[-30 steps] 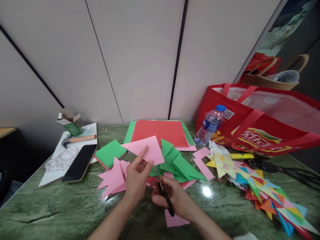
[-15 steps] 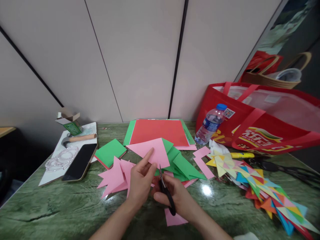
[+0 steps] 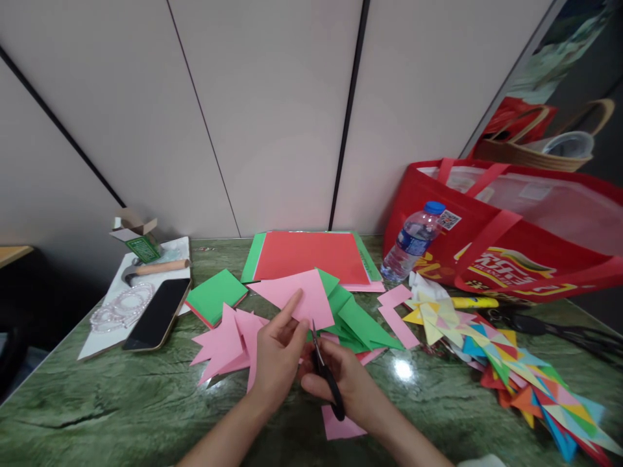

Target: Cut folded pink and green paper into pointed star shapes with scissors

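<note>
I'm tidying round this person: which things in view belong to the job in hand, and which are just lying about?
In the job:
pink sheet, in the left hand
black-handled scissors, in the right hand
likely the pink paper pieces and green paper pieces near the hands

Apparently just lying about:
smartphone
wooden-handled hammer
water bottle
red shopping bag

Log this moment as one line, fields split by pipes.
left hand: holds pink paper | right hand: holds scissors | scissor tips: at paper's lower edge | beyond right hand: green paper

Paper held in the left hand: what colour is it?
The held paper is pink, shown best in the head view.
</note>
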`<state>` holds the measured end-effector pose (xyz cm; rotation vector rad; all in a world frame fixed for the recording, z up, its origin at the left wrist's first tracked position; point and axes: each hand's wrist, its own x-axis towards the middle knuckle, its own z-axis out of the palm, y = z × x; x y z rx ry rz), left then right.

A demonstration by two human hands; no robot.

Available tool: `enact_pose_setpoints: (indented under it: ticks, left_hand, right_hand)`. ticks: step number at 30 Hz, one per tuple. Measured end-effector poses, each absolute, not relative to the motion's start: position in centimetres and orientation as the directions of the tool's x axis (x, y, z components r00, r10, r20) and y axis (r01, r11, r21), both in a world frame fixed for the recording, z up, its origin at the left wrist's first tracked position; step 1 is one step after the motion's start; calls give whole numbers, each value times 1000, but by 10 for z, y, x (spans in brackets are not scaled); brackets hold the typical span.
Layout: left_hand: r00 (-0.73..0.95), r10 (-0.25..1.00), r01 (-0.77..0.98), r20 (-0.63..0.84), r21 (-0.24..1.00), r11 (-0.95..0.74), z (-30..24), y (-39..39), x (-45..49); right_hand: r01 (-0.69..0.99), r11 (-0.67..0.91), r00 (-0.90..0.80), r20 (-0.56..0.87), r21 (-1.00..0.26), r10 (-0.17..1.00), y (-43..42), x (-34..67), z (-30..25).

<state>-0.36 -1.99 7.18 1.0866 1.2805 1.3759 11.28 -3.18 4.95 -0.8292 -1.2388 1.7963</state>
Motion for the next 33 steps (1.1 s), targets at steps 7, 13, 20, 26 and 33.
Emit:
enact_pose_setpoints:
  ticks: [7, 13, 20, 26, 33]
  left_hand:
    - [-173, 984, -59, 38, 997, -49, 68, -20, -4]
    - [-183, 982, -76, 46, 995, -61, 70, -23, -2]
    - [-198, 979, -63, 50, 996, -64, 72, -23, -2]
    - [-210, 977, -90, 35, 994, -55, 71, -22, -2]
    - [-210, 977, -63, 36, 997, -50, 70, -22, -2]
  right_hand:
    - [-238, -236, -486, -95, -942, 869, -32, 113, 50]
    - [-188, -212, -464, -103, -959, 880, -31, 112, 45]
    - [-172, -177, -451, -82, -969, 889, -32, 113, 43]
    - [-142, -198, -437, -118, -970, 892, -32, 112, 45]
    - [-131, -238, -418, -164, -963, 894, -33, 109, 47]
